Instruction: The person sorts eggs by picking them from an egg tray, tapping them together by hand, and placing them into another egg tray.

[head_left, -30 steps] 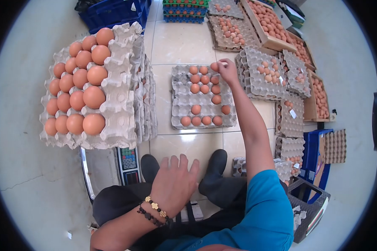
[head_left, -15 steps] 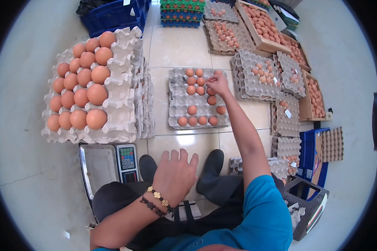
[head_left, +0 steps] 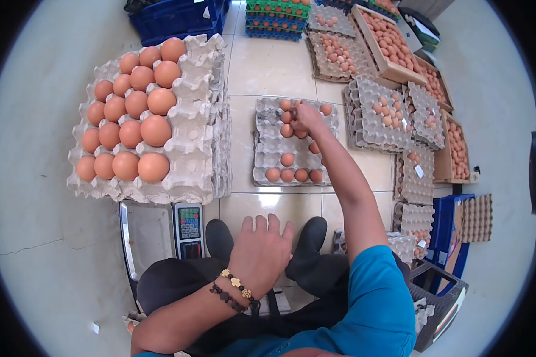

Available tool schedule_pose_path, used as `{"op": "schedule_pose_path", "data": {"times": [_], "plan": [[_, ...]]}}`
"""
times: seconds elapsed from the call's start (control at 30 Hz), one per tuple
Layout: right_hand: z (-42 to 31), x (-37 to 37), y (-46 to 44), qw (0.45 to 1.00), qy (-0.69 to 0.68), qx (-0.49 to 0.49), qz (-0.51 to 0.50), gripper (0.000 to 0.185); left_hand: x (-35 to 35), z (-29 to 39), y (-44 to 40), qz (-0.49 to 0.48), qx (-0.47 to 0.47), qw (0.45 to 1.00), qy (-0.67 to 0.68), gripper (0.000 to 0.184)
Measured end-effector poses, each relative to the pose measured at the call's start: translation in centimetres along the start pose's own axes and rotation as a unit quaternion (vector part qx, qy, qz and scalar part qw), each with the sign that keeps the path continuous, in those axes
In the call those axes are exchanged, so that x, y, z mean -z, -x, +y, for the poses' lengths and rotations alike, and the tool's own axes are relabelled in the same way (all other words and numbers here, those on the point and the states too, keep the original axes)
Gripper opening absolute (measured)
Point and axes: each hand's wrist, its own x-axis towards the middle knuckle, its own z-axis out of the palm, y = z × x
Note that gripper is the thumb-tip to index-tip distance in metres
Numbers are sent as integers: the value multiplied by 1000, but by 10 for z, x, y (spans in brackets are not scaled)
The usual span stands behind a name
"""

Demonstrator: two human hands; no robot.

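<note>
My right hand [head_left: 308,118] reaches over the far rows of a grey pulp egg tray [head_left: 268,144] on the floor. Its fingers are closed around a brown egg [head_left: 298,103] in the far row, and the hand hides some eggs beneath it. Other brown eggs, such as one egg [head_left: 287,159] near the middle, sit scattered in this tray, with a row along the near edge. My left hand [head_left: 259,250], a beaded bracelet at its wrist, hangs above my lap between the boots. Its fingers are spread and hold nothing.
At the left stands a tall stack of egg trays [head_left: 192,134] with large eggs on top. A digital scale [head_left: 189,232] lies just nearer. Partly filled trays [head_left: 363,128] and wooden crates [head_left: 380,65] of eggs line the right. Blue crates [head_left: 178,21] stand at the back.
The view has turned slightly, so everything sits farther right. My right hand has moved left across the tray, onto an egg in the far row. My left hand stays spread.
</note>
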Motion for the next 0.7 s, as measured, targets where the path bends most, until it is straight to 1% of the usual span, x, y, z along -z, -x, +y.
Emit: {"op": "schedule_pose_path", "data": {"times": [0.03, 0.13, 0.23, 0.33, 0.4, 0.43, 0.47, 0.53, 0.57, 0.67, 0.7], "plan": [[1, -1, -5, 1000, 18, -4, -17, 39, 0, 0, 0, -2, 0, 1000, -1, 52], [-3, 13, -2, 999, -3, -3, -39, 33, -1, 1, -1, -1, -3, 1000, 0, 52], [-6, 11, 0, 999, 16, 14, -25, 32, 0, 0, -1, 0, 0, 1000, -8, 51], [-3, 1, 0, 998, 13, 53, 28, 33, 0, -3, -3, 11, 3, 1000, -10, 51], [2, -6, 7, 990, -130, -4, 50, 32, -1, -6, -5, 17, 6, 1000, 4, 52], [5, -7, 10, 977, -200, -32, 59, 32, 1, -9, -8, 20, 9, 1000, 17, 53], [10, -4, 12, 958, -282, -54, 15, 31, 2, -11, -11, 23, 11, 999, 30, 53], [17, 12, 18, 893, -434, -96, -73, 30, 1, -16, -18, 60, 33, 995, 70, 60], [20, 19, 23, 854, -501, -92, -105, 28, 0, -17, -21, 78, 44, 992, 91, 63], [5, 71, 55, 779, -561, -22, -278, 29, -1, -22, -32, 202, 55, 945, 250, 80], [-13, 92, 76, 754, -592, 0, -285, 26, 2, -23, -35, 238, 52, 928, 284, 85]]}}
